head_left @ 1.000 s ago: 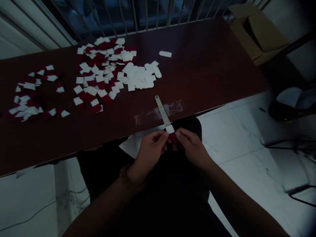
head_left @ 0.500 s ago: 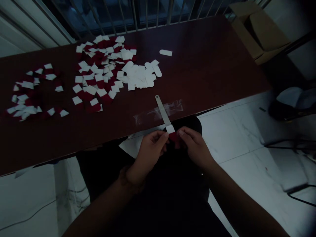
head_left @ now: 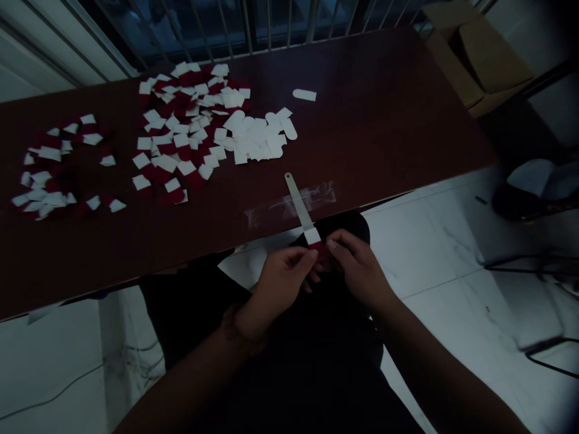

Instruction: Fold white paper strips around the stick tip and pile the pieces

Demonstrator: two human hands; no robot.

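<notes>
A flat metal ruler-like strip point(head_left: 297, 201), with a hole at its far end, is taped to the table and juts past the front edge. Over its near end sits a small red-and-white piece point(head_left: 313, 236), white toward the table and dark red toward me. My left hand point(head_left: 281, 278) pinches the red part's near left side between thumb and fingers. At its right side, my right hand point(head_left: 357, 262) is closed with thumb against forefinger, gripping the red edge. The fingertips partly hide the red end.
Many similar red-and-white pieces point(head_left: 181, 140) lie heaped on the dark table point(head_left: 384, 120), with another group point(head_left: 52, 199) farther left. White round-ended cards point(head_left: 257, 140) are piled beside them, and one card point(head_left: 304, 95) lies apart. A cardboard box point(head_left: 488, 60) stands at the right.
My left hand has shifted slightly right and toward me along the red part, and its fingers have moved further under it. My right hand has barely moved.
</notes>
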